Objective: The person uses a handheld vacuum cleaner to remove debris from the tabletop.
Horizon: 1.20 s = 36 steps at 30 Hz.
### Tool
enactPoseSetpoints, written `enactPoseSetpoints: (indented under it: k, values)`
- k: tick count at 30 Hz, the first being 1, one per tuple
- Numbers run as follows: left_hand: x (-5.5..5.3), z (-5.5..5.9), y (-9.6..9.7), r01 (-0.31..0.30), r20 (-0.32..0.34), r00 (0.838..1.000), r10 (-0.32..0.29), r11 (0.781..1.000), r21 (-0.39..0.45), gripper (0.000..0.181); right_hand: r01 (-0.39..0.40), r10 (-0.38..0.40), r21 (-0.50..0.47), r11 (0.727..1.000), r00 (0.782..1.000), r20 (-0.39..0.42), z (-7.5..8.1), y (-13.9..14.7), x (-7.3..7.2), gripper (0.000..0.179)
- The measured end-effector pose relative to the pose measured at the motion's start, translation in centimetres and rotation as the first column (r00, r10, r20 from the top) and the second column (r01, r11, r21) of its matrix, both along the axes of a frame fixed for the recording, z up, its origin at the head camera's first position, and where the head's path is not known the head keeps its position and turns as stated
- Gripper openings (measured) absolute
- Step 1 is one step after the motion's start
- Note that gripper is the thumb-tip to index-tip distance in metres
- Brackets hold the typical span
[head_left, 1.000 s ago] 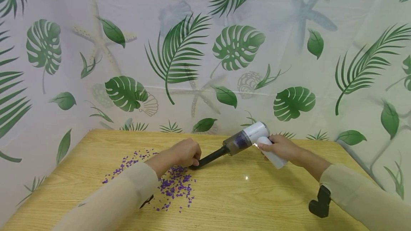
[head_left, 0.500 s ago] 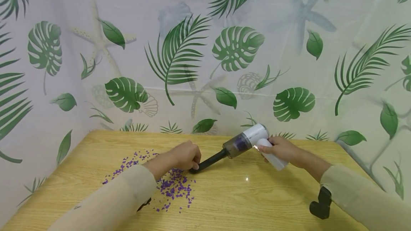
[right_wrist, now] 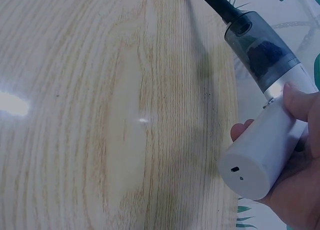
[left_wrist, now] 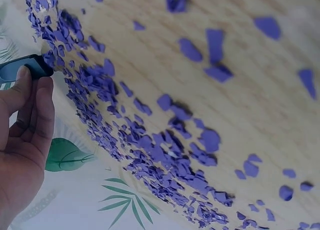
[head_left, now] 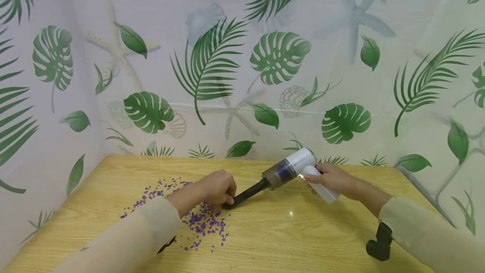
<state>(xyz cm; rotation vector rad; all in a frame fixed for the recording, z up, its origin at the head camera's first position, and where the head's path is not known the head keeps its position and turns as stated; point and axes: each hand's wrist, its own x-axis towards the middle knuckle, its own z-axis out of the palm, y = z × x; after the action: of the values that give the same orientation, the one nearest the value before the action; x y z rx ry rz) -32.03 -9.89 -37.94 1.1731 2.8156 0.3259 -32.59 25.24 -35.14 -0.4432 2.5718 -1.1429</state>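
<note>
A white handheld vacuum cleaner (head_left: 302, 159) with a smoky clear dust cup (head_left: 279, 175) slants over the table. My right hand (head_left: 333, 179) grips its white handle (right_wrist: 260, 155), fingers wrapped round it. Purple matter shows inside the cup. My left hand (head_left: 219, 186) pinches the black nozzle (left_wrist: 37, 66) near its tip between thumb and fingers. The tip is low at the right edge of scattered purple paper bits (head_left: 204, 220). Seen from the left wrist, the bits lie thickest in a band running away from the nozzle. My left forearm hides part of them in the head view.
The wooden table (head_left: 288, 239) has a pale, glossy grain with light glints on it. A leaf-printed cloth (head_left: 212, 66) hangs behind and at both sides of it. Black wrist mounts sit on both sleeves, the right one (head_left: 380, 243) sticking out below the cuff.
The nozzle tip and my left hand have shifted slightly toward me and a little left. My right hand keeps its grip and has hardly moved.
</note>
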Motion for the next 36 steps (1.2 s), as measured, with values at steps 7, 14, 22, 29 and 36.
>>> enactPoseSetpoints:
  k: [7,14,22,29,36]
  values:
    - [0.3,-0.1,-0.3,0.011,0.018,1.0,-0.011,1.0,0.012,0.009,-0.012,0.012,-0.008,1.0,1.0,0.008,0.0,-0.1,0.3,0.039]
    - [0.6,-0.3,-0.5,0.024,0.028,0.999,-0.025,0.999,0.031,0.01,-0.029,0.03,-0.031,0.999,0.999,0.014,-0.2,-0.1,0.4,0.037]
    - [1.3,-0.2,-0.7,0.009,0.079,0.997,-0.012,0.999,0.037,0.01,-0.053,0.055,-0.04,0.998,0.997,0.048,-0.4,0.0,0.8,0.038]
    - [1.7,-0.2,-0.8,0.034,0.083,0.996,-0.038,0.998,0.054,0.012,-0.069,0.071,-0.044,0.997,0.996,0.056,-0.8,0.0,0.7,0.037]
    - [2.1,-0.1,-0.9,0.042,0.085,0.995,-0.047,0.997,0.059,0.012,-0.085,0.088,-0.061,0.995,0.994,0.058,-0.9,0.0,0.9,0.037]
